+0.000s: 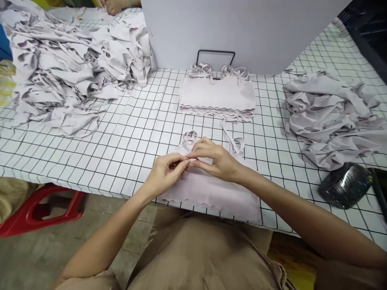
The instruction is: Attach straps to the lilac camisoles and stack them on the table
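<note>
A pale pinkish-grey strappy garment with a wavy hem lies flat at the table's front edge, its straps looped toward the back. Over its upper part my left hand pinches with thumb and forefinger. My right hand meets it there, fingertips pressed together against the left ones. Whatever the two hands pinch, likely a bit of the garment's edge or strap, is hidden by the fingers. Just beyond lies a neat stack of like garments, straps bundled at the top, beside a black wire frame.
Loose garments form a big heap at left and a smaller pile at right. A dark shiny object sits front right. A grey panel stands behind. Another person's hand shows far left. A red stool is below left.
</note>
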{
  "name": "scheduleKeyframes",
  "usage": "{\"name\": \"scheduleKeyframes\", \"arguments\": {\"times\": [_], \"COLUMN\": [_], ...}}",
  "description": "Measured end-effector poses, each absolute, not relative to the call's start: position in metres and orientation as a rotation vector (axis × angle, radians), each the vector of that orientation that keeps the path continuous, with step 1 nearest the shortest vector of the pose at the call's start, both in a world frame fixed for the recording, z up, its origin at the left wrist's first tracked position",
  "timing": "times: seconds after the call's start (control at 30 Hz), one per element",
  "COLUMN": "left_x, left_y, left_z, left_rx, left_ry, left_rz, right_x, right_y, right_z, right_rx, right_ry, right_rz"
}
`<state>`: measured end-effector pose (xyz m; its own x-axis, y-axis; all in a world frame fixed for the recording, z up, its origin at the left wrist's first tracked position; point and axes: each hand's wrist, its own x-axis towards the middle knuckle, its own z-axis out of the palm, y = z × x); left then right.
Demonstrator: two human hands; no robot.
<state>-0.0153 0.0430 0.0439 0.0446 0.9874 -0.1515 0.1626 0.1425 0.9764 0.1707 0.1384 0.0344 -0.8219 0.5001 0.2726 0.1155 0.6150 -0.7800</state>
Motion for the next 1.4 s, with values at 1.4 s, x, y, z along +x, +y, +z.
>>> {"name": "scheduleKeyframes", "arguments": {"times": [1.4], "left_x": [-0.006], "left_y": [0.046], "left_z": [-0.003], "left_rx": [1.926], "left_ry": [1.705], "left_rz": [0.895], "right_x": [0.175], "right_y": [0.126], "right_z": [0.002], "right_rx": [-0.739], "right_ry": [-2.291], "right_rz": [0.956]}}
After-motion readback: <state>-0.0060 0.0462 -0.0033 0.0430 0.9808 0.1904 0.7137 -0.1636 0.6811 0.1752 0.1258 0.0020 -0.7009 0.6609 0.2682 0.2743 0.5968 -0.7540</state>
